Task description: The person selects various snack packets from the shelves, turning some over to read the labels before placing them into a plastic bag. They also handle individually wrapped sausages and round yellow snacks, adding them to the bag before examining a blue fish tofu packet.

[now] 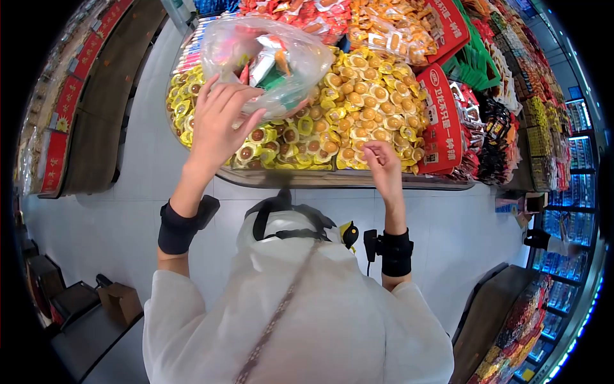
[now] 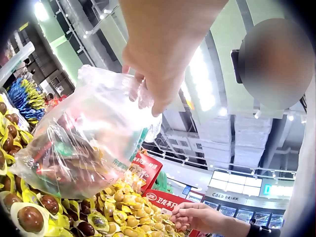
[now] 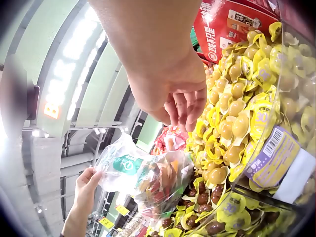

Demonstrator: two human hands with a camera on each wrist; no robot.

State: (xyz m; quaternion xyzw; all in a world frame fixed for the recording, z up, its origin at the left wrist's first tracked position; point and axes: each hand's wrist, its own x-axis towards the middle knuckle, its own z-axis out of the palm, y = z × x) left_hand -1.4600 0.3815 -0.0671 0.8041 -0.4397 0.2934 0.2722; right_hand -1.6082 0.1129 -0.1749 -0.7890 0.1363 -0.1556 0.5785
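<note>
A clear plastic bag [image 1: 307,64] with colourful packets inside rests on yellow-wrapped brown eggs [image 1: 246,152] at the display's left. My left hand [image 1: 220,121] is at its near side; in the right wrist view the fingers and thumb of that left hand [image 3: 87,187] pinch the edge of the bag [image 3: 148,173]. My right hand [image 1: 385,168] hangs above the front edge of the paler yellow-wrapped eggs [image 1: 371,96], right of the bag. Its fingers are loosely curled, and nothing shows in them in the right wrist view [image 3: 173,94].
Red signs [image 1: 441,121] stand right of the eggs, with dark and red packets beyond. Red and orange packets [image 1: 390,32] lie behind. The display's rim [image 1: 288,178] runs in front. Shelves [image 1: 89,134] stand across the aisle at left, and another display [image 1: 505,313] at lower right.
</note>
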